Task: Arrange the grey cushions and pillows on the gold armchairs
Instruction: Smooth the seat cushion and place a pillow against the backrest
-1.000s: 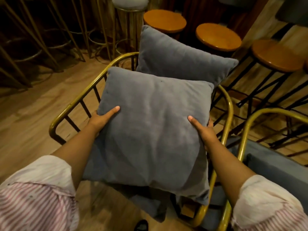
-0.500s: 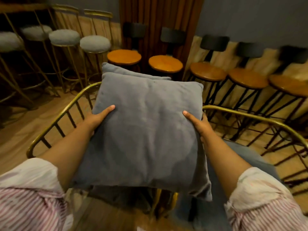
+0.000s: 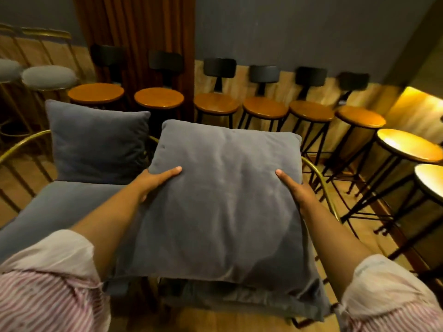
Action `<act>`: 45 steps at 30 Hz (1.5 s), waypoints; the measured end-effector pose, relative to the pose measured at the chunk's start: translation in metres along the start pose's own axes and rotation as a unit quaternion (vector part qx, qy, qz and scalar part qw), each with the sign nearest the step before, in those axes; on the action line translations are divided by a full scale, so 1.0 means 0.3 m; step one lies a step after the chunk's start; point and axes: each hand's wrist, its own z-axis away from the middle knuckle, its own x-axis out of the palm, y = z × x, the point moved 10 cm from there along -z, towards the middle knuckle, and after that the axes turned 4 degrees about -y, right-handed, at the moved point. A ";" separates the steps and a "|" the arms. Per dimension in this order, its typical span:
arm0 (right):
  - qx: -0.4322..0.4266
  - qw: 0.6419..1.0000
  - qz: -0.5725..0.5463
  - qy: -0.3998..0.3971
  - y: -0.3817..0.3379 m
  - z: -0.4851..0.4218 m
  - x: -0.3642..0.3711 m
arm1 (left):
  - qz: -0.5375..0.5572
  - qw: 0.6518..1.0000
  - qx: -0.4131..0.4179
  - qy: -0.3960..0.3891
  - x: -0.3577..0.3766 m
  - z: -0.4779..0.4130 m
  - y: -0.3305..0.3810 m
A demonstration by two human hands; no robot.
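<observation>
I hold a large grey pillow (image 3: 223,204) flat in front of me, gripped at both sides. My left hand (image 3: 155,178) clasps its left edge and my right hand (image 3: 294,188) clasps its right edge, thumbs on top. It hovers over a gold armchair whose curved rail (image 3: 321,178) shows at the right. Its seat is mostly hidden; a grey cushion edge (image 3: 239,300) shows beneath the pillow. To the left, a second grey pillow (image 3: 96,142) stands upright against the back of another gold armchair (image 3: 21,144), above its grey seat cushion (image 3: 60,207).
A row of wooden-topped stools with black backs (image 3: 263,107) lines the far wall. More round stools (image 3: 407,146) stand close at the right. Grey-padded gold stools (image 3: 48,76) are at the far left. A brown curtain (image 3: 134,32) hangs behind.
I have carried the pillow to the right, away from the armchair with the upright pillow, and it now hangs over the neighbouring armchair. Both hands kept their grip.
</observation>
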 end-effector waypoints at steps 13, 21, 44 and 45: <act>-0.030 0.999 -0.041 -0.002 -0.004 -0.476 -0.243 | 0.002 1.000 0.016 -0.012 0.399 -0.394 0.194; -0.014 0.998 -0.063 -0.019 -0.066 -1.030 -0.181 | 0.043 0.999 0.013 0.021 0.528 -0.847 0.275; 0.003 0.996 -0.069 0.053 0.328 -1.359 -0.118 | -0.011 0.998 0.046 0.049 0.671 -1.263 -0.052; 0.012 0.996 -0.067 0.051 0.365 -1.350 -0.123 | -0.021 0.998 0.032 0.043 0.681 -1.259 -0.087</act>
